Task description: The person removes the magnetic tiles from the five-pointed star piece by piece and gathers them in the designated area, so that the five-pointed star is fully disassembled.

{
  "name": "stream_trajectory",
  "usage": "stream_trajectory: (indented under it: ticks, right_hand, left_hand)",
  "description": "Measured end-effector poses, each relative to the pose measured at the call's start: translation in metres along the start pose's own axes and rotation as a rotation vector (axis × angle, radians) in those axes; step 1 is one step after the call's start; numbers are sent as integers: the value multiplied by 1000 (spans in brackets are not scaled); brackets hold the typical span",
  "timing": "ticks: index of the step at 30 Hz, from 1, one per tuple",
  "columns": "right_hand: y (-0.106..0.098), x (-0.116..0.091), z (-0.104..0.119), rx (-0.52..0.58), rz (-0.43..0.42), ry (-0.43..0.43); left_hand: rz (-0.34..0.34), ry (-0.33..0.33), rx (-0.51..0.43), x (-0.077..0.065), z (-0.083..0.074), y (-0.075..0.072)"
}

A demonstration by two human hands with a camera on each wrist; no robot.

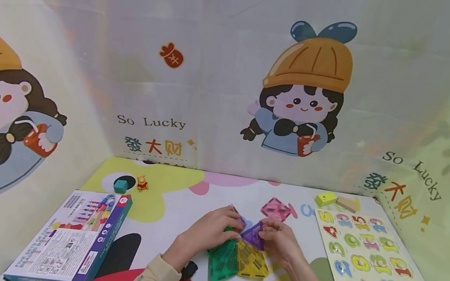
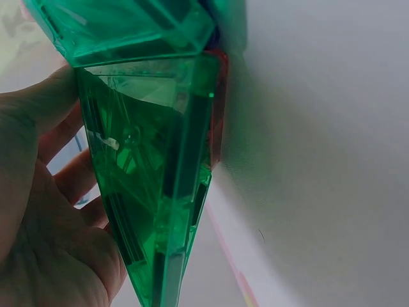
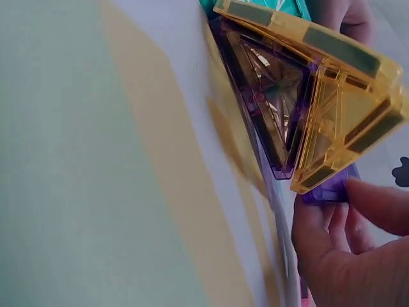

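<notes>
A small structure of see-through magnetic tiles stands on the printed mat, with a green tile on its left and a yellow tile at the front. My left hand holds the structure's left side, thumb and fingers at the green tiles. In the left wrist view, fingers of the left hand show behind a tapering green tile. Between thumb and fingers, my right hand pinches a purple triangular tile. The right wrist view shows this purple tile against the yellow tile's lower corner.
Behind the hands lies a pink tile. A box is at left, near a teal block and a small bear figure. A number puzzle board lies right, with yellow and tan blocks beyond it.
</notes>
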State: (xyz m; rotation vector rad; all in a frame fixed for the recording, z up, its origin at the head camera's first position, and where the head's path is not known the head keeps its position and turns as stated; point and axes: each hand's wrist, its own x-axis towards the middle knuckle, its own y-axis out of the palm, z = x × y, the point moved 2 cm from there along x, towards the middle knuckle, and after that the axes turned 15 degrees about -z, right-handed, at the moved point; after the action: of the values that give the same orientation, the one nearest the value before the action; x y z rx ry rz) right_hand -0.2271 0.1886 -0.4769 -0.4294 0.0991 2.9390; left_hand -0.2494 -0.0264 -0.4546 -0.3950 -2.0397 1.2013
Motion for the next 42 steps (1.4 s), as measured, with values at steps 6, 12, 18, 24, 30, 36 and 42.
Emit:
stream_trajectory:
  ticks: [6, 12, 18, 24, 30, 36, 42]
  right_hand:
    - [-1, -1, 6, -127, -168, -108]
    - [-12, 2, 12, -287, -269, -184]
    - [-22, 3, 13, -514, -253, -290]
    - [-25, 4, 15, -671, -212, -340]
    - [-25, 2, 19, -807, -171, -397]
    - [-21, -1, 25, -833, -177, -449]
    - [2, 3, 30, -754, -38, -508]
  left_hand:
    - [6, -18, 1, 0, 0, 0]
    - [10, -19, -10, -1, 1, 2]
    - [22, -72, -11, -3, 1, 3]
    - [7, -219, 22, -7, 4, 3]
    - [44, -407, -48, -8, 8, 1]
    - [55, -440, -105, -8, 11, 1]
    - [40, -422, -103, -7, 13, 3]
